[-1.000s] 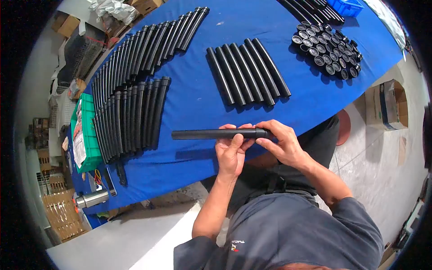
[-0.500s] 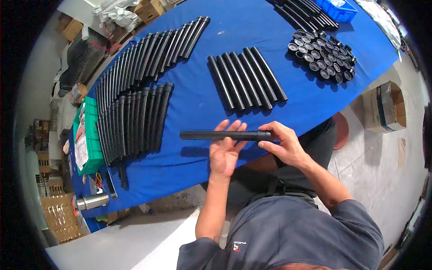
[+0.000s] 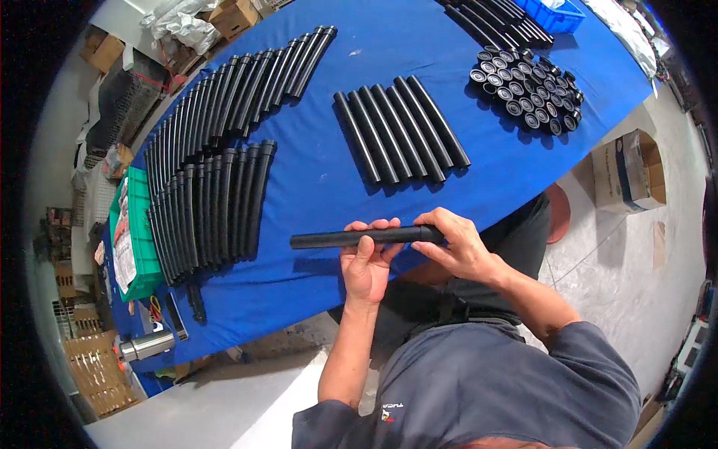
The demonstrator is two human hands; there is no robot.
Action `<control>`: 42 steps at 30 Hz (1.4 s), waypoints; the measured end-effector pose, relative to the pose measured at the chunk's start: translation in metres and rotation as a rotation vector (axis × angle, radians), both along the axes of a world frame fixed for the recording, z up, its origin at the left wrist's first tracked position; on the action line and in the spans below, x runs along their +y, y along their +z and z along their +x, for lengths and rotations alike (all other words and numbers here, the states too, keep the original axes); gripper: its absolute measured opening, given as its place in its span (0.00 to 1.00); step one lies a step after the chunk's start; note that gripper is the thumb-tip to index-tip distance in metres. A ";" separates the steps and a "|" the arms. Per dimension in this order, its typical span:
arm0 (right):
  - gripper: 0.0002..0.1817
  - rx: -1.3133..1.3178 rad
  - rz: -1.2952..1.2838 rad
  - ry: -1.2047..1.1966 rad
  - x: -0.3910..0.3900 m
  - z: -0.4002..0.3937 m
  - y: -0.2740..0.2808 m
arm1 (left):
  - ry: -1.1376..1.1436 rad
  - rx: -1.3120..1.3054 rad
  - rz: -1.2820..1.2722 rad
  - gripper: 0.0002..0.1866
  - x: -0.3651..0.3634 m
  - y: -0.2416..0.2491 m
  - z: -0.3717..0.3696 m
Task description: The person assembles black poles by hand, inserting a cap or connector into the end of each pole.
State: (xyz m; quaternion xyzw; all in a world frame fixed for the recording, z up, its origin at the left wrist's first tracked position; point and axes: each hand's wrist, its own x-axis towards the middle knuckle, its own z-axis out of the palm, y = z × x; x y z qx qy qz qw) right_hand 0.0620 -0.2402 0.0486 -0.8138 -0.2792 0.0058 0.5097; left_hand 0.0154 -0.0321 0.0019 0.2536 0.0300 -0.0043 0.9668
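Note:
A black tube [image 3: 329, 239] with a wider cap at its right end lies level in front of me, over the near edge of the table. My left hand [image 3: 365, 269] is closed round its middle, fingers behind and thumb in front. At the capped end, my right hand [image 3: 460, 245] grips with thumb and fingers, covering most of the cap. Beyond the hands, several plain black tubes [image 3: 402, 135] lie side by side on the blue cloth. A cluster of round black caps [image 3: 527, 90] sits at the right.
Rows of capped black tubes [image 3: 217, 202] cover the left of the blue-covered table [image 3: 307, 161]. A green crate [image 3: 142, 232] stands at the left edge, near a metal cylinder [image 3: 147, 346]. At the far right is a blue bin [image 3: 557, 15]; a cardboard box [image 3: 628, 172] stands on the floor.
My left hand's fingers and thumb have closed round the tube, which rested on spread fingers before. My right hand stays at the capped end. The view has shifted slightly.

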 end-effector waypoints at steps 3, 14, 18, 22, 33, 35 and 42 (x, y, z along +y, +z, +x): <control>0.20 0.003 0.023 -0.002 0.003 0.001 -0.002 | 0.027 0.055 0.001 0.11 -0.001 0.004 0.001; 0.21 0.087 0.025 0.061 -0.001 0.001 0.003 | 0.008 0.033 0.005 0.14 0.001 0.004 -0.002; 0.21 0.025 -0.015 0.084 -0.003 0.000 -0.001 | 0.013 0.027 0.025 0.14 -0.001 0.005 -0.001; 0.21 -0.001 0.030 0.062 -0.003 -0.004 -0.004 | 0.004 0.032 0.006 0.14 0.000 0.006 -0.001; 0.23 0.270 0.241 0.040 -0.003 -0.003 0.004 | -0.019 0.027 -0.061 0.14 0.002 0.005 -0.001; 0.23 0.399 0.116 0.098 -0.008 0.000 0.006 | -0.021 0.013 -0.051 0.15 0.000 0.011 0.000; 0.19 0.047 0.073 0.102 -0.005 -0.009 0.001 | -0.060 -0.033 -0.034 0.14 0.005 -0.003 0.000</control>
